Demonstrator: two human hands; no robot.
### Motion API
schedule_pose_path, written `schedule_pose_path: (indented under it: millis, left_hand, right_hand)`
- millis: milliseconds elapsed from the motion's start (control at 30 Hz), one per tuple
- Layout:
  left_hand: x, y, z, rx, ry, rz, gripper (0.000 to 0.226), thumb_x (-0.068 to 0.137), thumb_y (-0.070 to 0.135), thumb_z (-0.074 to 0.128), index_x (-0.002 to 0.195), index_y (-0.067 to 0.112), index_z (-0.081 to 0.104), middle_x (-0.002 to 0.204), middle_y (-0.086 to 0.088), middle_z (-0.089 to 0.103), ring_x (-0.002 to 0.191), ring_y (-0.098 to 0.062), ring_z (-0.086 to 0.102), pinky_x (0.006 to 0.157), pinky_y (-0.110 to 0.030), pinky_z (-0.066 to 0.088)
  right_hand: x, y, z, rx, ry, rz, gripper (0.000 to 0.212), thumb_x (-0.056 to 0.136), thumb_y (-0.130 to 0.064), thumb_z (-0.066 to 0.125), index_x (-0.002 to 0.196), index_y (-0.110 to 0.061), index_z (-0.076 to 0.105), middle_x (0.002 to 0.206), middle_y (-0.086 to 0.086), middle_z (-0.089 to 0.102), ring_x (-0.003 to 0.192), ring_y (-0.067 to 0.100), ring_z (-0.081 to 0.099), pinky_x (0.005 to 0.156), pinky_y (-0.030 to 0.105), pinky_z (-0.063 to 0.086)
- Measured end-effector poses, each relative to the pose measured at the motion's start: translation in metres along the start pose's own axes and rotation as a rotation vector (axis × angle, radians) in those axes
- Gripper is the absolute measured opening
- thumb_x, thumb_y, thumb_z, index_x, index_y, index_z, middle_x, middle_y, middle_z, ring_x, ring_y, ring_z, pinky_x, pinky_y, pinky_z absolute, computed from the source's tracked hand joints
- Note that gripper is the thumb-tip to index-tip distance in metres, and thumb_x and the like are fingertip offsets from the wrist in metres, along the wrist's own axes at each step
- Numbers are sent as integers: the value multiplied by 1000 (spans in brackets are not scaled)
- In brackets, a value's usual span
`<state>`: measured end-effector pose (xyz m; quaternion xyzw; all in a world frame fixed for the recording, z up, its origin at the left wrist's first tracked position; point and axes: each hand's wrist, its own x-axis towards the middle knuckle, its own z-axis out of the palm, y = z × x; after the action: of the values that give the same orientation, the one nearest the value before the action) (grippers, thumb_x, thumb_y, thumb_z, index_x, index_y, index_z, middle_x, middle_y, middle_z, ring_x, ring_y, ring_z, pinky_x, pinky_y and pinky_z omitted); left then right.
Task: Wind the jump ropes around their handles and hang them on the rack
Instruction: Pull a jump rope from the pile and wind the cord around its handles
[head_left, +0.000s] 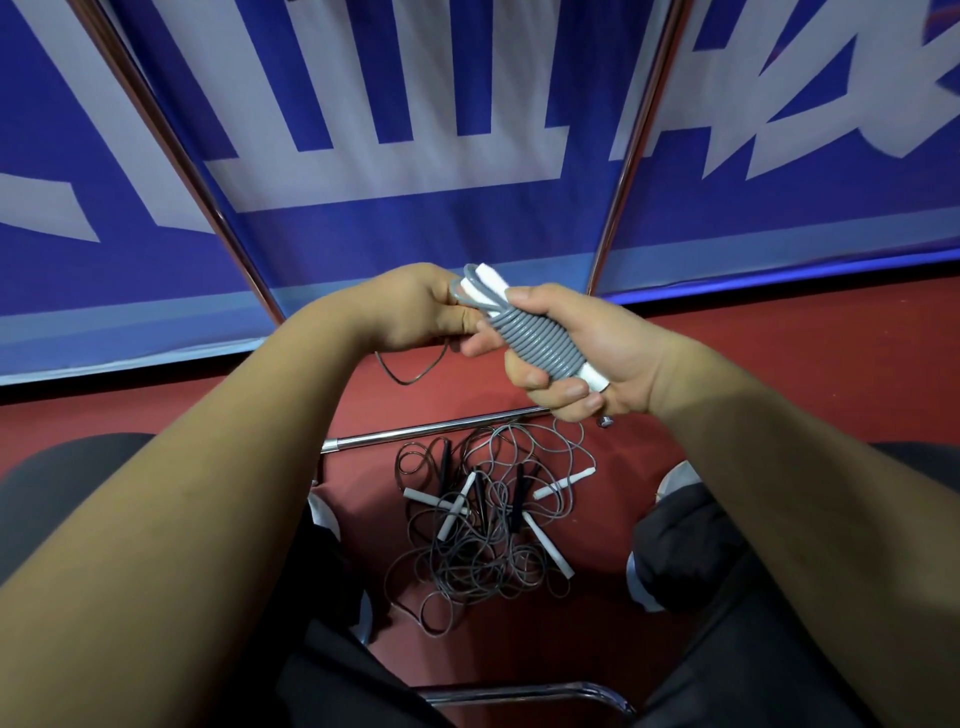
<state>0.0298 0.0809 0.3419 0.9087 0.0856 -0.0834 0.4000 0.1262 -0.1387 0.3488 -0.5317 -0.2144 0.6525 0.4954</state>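
Over the red floor (779, 364): one grey rope (535, 343) nearly wound on its white handles (488, 275), gripped in right hand (597, 353), left hand (415, 306) pinching the last loop, tangled pile (488, 525) waiting below, nothing hung yet.

Even, moderately bright indoor light falls from above and ahead. The left hand (410, 312), the right hand (587, 353) and the wound jump rope (535, 343) they hold are well lit and sharp, while the near forearms (182, 519) look dimmer. The blue banner (467, 218) smears with motion blur toward the upper right corner. The metal poles (180, 156) splay outward from wide-angle distortion. A chrome bar (415, 431) on the red floor (779, 353) glints, and a dark shadow band runs under the banner.
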Motion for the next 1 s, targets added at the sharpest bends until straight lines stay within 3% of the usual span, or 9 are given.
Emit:
schedule_pose_path:
  millis: [67,133,267,333,433,600,733,867,1000]
  left_hand:
    - [-1,-2,0,49,21,7,28,95,31,77,69,30,67,62,26,63,58,9,53,62,-6,42]
    - [-3,-4,-1,72,-29,25,17,95,16,76,83,28,76,78,18,74,70,7,59,75,-17,51]
    - [-6,4,-5,29,-77,29,16,97,12,72,100,24,82,93,9,80,86,-3,70,89,-27,54]
    - [-6,10,-8,23,-56,47,12,95,15,77,102,22,83,95,10,80,92,-7,74,94,-29,57]
    - [-9,19,-15,61,-21,47,14,90,14,81,96,26,84,91,9,80,93,-17,75,94,-36,59]
    - [-14,34,-24,162,72,23,14,87,16,79,91,28,81,83,13,78,82,-9,73,77,-34,59]
    - [-18,35,-31,114,83,5,13,92,22,75,100,30,81,92,12,79,89,-9,73,88,-36,58]
    - [-16,30,-25,-44,126,-13,15,94,22,78,105,31,83,99,13,81,99,-3,73,95,-22,54]
    - [-12,27,-16,-109,191,-58,12,88,26,86,99,30,85,92,0,81,79,-8,66,82,-30,56]
  right_hand:
    - [1,2,2,-39,-51,19,60,104,-56,43,139,-15,67,72,5,50,40,8,30,39,19,17]
    - [2,4,5,-70,-85,66,53,106,-54,43,141,-21,67,74,7,56,40,9,33,38,17,21]
    - [6,9,10,-139,-60,218,47,105,-53,52,93,-15,76,79,8,64,43,10,39,36,16,28]
    - [10,13,10,-175,-37,248,43,104,-54,57,112,-12,63,81,8,63,47,11,40,37,16,28]
    - [18,20,8,-191,6,246,41,104,-54,60,132,-25,55,81,6,60,53,13,40,40,16,28]
    - [27,20,2,-141,151,125,55,100,-61,62,135,-18,64,79,5,59,55,14,42,44,18,30]
    - [32,18,-4,-58,294,18,61,100,-68,55,127,-13,61,83,10,63,57,17,50,46,23,36]
    - [38,16,-3,52,413,-17,61,103,-67,51,127,-11,61,83,10,67,62,21,61,54,31,48]
    - [38,12,-6,228,410,-18,47,105,-65,50,119,-22,60,77,6,58,58,18,52,51,25,35]
